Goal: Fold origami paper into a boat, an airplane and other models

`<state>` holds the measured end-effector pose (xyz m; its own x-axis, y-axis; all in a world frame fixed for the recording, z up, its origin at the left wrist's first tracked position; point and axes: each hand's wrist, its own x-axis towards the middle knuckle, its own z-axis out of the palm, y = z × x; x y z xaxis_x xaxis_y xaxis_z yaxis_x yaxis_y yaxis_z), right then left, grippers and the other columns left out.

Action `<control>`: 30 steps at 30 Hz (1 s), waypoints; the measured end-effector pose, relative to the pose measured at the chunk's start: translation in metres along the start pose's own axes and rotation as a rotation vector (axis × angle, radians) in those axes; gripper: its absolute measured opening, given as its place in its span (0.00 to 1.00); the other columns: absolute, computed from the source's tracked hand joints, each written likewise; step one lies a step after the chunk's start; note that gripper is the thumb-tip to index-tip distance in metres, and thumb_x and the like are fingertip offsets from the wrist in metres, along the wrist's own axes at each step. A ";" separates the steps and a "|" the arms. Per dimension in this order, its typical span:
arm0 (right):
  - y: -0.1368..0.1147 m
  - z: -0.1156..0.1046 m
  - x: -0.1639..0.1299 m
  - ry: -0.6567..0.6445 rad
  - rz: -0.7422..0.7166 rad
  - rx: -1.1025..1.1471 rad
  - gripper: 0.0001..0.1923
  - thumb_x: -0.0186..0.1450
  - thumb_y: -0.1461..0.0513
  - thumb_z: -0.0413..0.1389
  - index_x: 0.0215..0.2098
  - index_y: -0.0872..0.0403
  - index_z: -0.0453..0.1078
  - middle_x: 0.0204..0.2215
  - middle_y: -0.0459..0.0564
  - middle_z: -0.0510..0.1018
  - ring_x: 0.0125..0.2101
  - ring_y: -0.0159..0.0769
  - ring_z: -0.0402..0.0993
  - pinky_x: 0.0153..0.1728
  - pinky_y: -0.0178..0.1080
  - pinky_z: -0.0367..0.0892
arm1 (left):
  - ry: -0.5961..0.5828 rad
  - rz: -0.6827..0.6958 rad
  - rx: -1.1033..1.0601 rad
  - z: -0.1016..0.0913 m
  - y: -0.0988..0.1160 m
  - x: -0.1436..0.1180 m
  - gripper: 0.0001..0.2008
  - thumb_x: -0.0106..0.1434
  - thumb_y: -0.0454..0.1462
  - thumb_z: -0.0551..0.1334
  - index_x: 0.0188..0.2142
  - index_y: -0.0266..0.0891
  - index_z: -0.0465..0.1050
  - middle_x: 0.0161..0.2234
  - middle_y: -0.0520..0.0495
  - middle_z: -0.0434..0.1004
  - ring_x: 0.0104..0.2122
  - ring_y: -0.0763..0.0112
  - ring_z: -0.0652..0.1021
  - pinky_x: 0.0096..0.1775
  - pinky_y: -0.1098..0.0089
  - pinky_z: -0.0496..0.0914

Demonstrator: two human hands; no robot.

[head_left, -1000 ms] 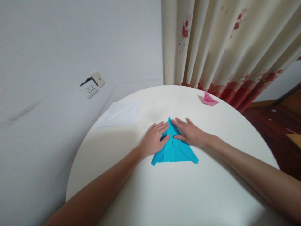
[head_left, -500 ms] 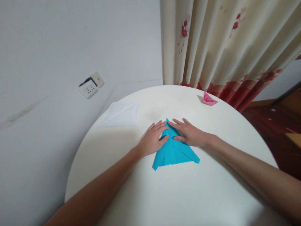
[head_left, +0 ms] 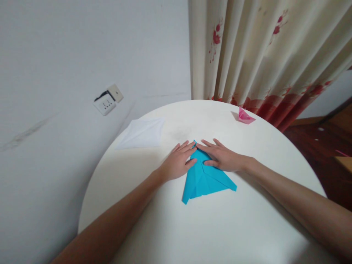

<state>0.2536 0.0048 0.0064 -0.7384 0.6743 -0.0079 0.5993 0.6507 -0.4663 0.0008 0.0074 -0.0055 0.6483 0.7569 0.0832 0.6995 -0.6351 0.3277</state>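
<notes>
Both hands flat on a folded blue paper (head_left: 205,179) at centre frame, on a round white bench (head_left: 220,227). Left hand (head_left: 177,161) lies palm down, fingers stretched out and close together, covering the paper's upper left edge, thumb pressed onto the blue surface. Right hand (head_left: 221,157) also palm down, fingers extended toward the paper's top tip, thumb tucked across a fold; neither hand grips anything, both just press open and flat. Fingertips of the two hands nearly meet at the pointed tip, upper middle of the paper. Paper is a triangle shape, tip pointing to top of frame, wide base toward bottom, lower left corner sticking out below the left hand, lower right corner out past the right wrist. Centre crease visible running down the paper

White sheet (head_left: 141,132) lies flat on the bench at left of centre, well apart from the hands. Small pink folded paper (head_left: 244,116) sits near the bench's far edge, upper right. Wall socket (head_left: 107,99) on grey wall upper left. Floral curtain (head_left: 264,51) hangs behind the bench, top right
</notes>
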 end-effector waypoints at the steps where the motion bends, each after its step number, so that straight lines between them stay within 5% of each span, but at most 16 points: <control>1: 0.000 0.000 0.000 0.002 -0.001 -0.002 0.41 0.73 0.43 0.46 0.75 0.49 0.36 0.73 0.57 0.47 0.72 0.53 0.37 0.68 0.65 0.33 | -0.008 0.010 -0.002 -0.001 0.000 -0.001 0.27 0.73 0.46 0.54 0.69 0.47 0.58 0.71 0.45 0.54 0.71 0.56 0.53 0.68 0.47 0.50; 8: 0.004 0.005 0.000 0.023 0.004 -0.018 0.42 0.73 0.45 0.47 0.76 0.51 0.34 0.73 0.59 0.47 0.72 0.52 0.37 0.68 0.65 0.33 | -0.048 0.037 0.016 -0.004 -0.003 -0.002 0.28 0.73 0.49 0.54 0.69 0.47 0.58 0.71 0.45 0.53 0.71 0.56 0.53 0.68 0.48 0.50; 19: 0.003 0.011 -0.001 0.085 0.009 -0.033 0.43 0.74 0.46 0.47 0.75 0.47 0.26 0.74 0.56 0.42 0.72 0.50 0.38 0.68 0.66 0.35 | -0.170 0.026 0.072 -0.009 0.008 -0.003 0.44 0.66 0.61 0.56 0.73 0.42 0.46 0.73 0.43 0.43 0.73 0.52 0.45 0.69 0.47 0.41; 26: -0.019 0.022 0.004 0.160 0.098 -0.068 0.46 0.73 0.45 0.48 0.75 0.54 0.29 0.72 0.63 0.50 0.72 0.53 0.43 0.67 0.68 0.36 | -0.140 0.051 0.102 -0.005 0.009 -0.006 0.47 0.65 0.63 0.55 0.73 0.43 0.42 0.73 0.41 0.42 0.72 0.50 0.45 0.69 0.44 0.42; 30: -0.022 0.024 0.005 0.173 0.133 -0.047 0.51 0.70 0.47 0.54 0.75 0.54 0.24 0.73 0.63 0.46 0.72 0.53 0.43 0.67 0.68 0.35 | -0.083 0.065 0.075 -0.003 0.007 -0.005 0.46 0.64 0.62 0.57 0.73 0.43 0.46 0.73 0.41 0.46 0.72 0.48 0.49 0.68 0.42 0.45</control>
<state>0.2290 -0.0143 -0.0041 -0.5905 0.8023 0.0869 0.7046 0.5651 -0.4291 0.0018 -0.0006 -0.0008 0.7134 0.7004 0.0225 0.6737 -0.6943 0.2530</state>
